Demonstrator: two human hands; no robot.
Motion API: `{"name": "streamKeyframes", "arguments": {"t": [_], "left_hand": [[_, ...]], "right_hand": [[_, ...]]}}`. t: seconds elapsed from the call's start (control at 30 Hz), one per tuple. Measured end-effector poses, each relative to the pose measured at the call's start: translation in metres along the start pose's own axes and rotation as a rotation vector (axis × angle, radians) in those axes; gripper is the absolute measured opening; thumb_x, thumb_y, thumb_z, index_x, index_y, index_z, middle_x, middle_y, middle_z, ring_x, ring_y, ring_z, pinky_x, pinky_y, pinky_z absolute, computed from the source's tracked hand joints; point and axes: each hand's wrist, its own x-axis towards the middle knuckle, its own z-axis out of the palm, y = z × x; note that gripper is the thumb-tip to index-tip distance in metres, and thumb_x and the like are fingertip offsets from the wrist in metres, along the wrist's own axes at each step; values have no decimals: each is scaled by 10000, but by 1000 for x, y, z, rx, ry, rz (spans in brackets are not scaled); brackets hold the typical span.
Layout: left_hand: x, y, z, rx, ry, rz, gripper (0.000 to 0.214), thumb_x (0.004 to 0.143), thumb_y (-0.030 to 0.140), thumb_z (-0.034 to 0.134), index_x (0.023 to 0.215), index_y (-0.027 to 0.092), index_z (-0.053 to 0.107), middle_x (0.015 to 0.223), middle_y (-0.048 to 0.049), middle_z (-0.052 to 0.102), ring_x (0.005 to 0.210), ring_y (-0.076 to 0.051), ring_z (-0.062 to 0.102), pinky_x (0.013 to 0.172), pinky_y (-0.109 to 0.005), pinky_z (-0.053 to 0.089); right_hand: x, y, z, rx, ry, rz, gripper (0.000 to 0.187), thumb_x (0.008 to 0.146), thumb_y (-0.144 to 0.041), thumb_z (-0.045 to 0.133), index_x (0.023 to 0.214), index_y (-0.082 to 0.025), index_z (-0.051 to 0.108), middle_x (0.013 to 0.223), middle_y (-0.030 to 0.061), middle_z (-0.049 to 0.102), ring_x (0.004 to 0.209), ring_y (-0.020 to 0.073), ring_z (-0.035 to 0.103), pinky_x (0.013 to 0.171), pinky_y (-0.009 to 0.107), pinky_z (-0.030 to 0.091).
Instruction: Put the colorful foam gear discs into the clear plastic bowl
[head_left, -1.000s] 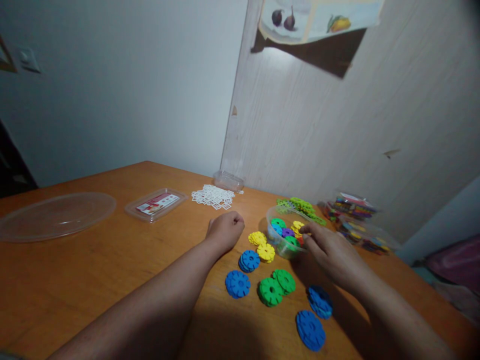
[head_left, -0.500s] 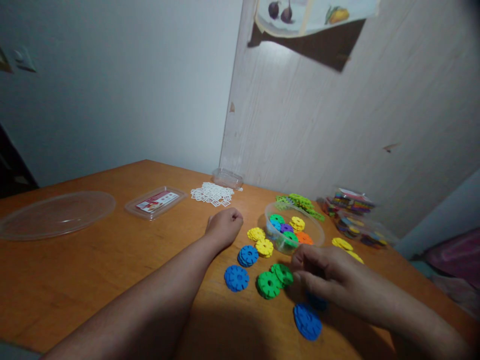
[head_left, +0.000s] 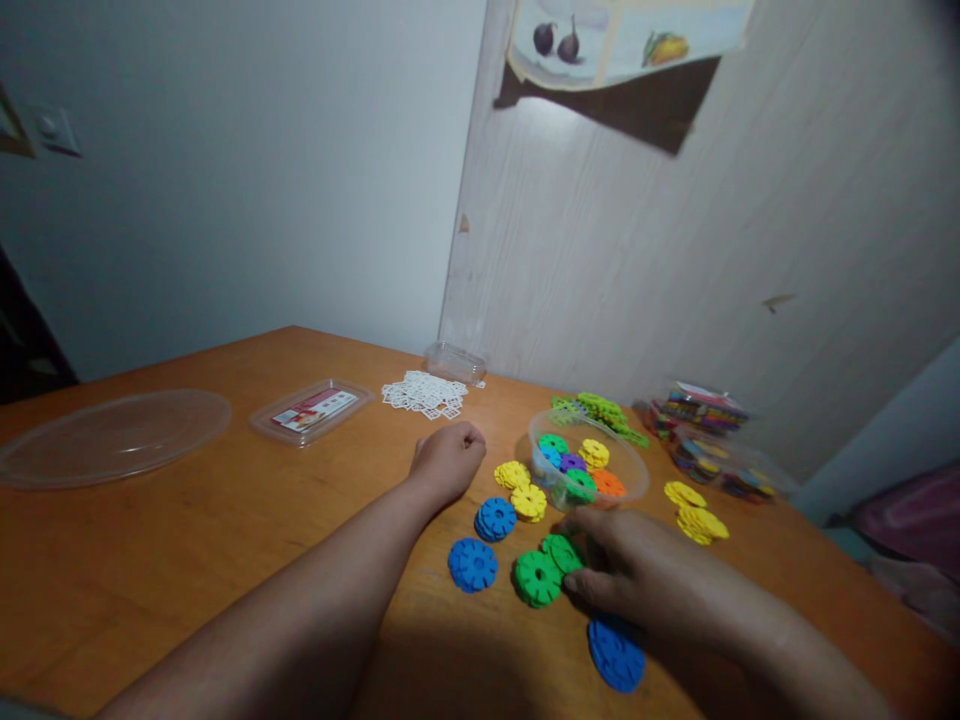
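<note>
My left hand (head_left: 448, 463) rests on the table as a loose fist, and I see nothing held in it. My right hand (head_left: 626, 560) has its thumb and fingers closed around the right side of the rear green notched discs (head_left: 561, 553). Touching that pile, a front stack of green discs (head_left: 538, 579) lies to its left. Blue discs (head_left: 616, 652) lie just below my right hand, partly under its shadow. Two more blue stacks, an upper one (head_left: 496, 519) and a lower one (head_left: 473, 565), sit between my hands, with yellow discs (head_left: 529, 502) behind them.
A clear round tub (head_left: 641, 487) holds discs of several colours. Beyond are white square pieces (head_left: 424, 393), a clear box (head_left: 455, 362) and light-green pieces (head_left: 600, 407). A flat lid (head_left: 330, 432) and round lid (head_left: 112, 473) lie left; yellow discs (head_left: 701, 523) and packed containers (head_left: 705, 405) right.
My right hand has moved left and closed its fingers at the rear green discs. The yellow discs on the right are more exposed. My left hand has stayed still.
</note>
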Motion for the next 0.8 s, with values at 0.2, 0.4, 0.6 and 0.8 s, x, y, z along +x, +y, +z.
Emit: {"name": "streamKeyframes", "arguments": {"t": [0.2,0.4,0.6,0.8], "left_hand": [[1,-3,2,-9,9,14,160,839,286,564,853,257,721,901,3,758,848,-198,661,681,-275,415],[1,-2,1,-3,2,7,168,843,285,569,876,255,732,913,0,760,862,-196,659,684,-269,416],[1,-1,1,4,0,6,167,846,277,559,840,250,724,878,3,753,835,-194,653,674,-273,411],[1,0,0,1,-3,1,154,844,274,560,843,248,711,890,1,753,849,-197,652,666,-272,409]], "right_hand": [[-7,3,-1,9,75,-14,172,810,-329,687,934,-228,623,812,7,636,680,135,542,554,246,334],[-12,18,-29,120,190,-57,269,914,-397,606,1133,-241,598,722,-24,580,630,131,522,534,251,348],[12,39,-47,63,329,4,380,894,-471,621,1138,-180,620,708,-15,578,624,141,510,537,266,335],[26,49,-38,66,358,46,480,886,-561,607,1159,-167,623,713,-2,592,629,147,530,544,267,361]]}}
